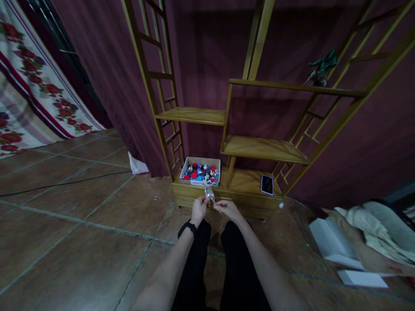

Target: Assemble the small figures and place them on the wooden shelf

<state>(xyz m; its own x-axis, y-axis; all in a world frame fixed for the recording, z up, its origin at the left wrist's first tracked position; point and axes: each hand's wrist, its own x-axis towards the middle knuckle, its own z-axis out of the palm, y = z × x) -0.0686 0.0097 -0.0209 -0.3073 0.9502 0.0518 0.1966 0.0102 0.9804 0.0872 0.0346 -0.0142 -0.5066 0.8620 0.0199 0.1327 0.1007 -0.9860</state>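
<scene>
The left hand [199, 208] and right hand [228, 208] both pinched a small, shiny, see-through plastic packet [209, 194] near a full white cardboard box [196, 182] on its far side, so work on it seemed unfinished.

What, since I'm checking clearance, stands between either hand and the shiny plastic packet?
Nothing visible: the left hand and right hand both touch the shiny plastic packet. The open box sits beyond it, not between.
</scene>
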